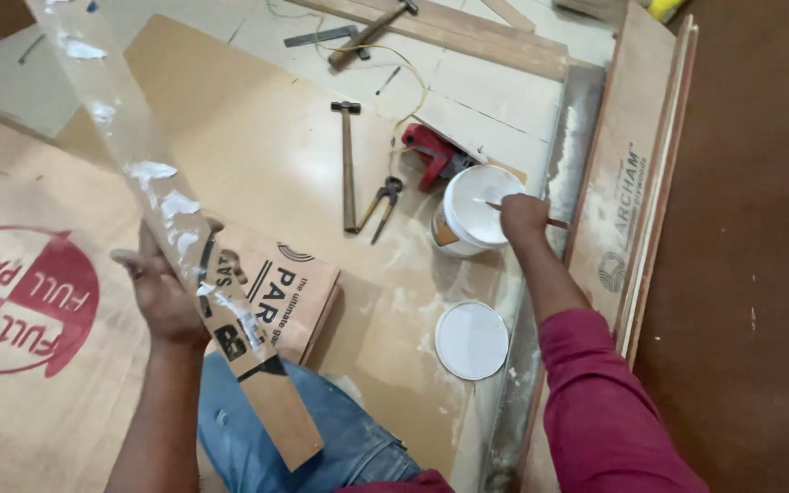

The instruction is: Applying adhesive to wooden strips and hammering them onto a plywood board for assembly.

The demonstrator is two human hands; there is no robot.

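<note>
White glue is streaking the plywood strip [184,237], which the left hand [164,294] is gripping mid-length, long axis slanting up-left. The right hand [522,217] is pinching a stick [554,222] in the white bucket [477,212], well apart rightward.

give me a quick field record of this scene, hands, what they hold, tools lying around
left hand: grips a long wooden strip smeared with white glue, tilted up off the boards
right hand: holds a thin stick dipped in the white bucket
bucket lid: off, lying flat near the person's right arm
tools: hammer, pincers, red power tool beside the bucket
surface: plywood sheet on the floor
</note>
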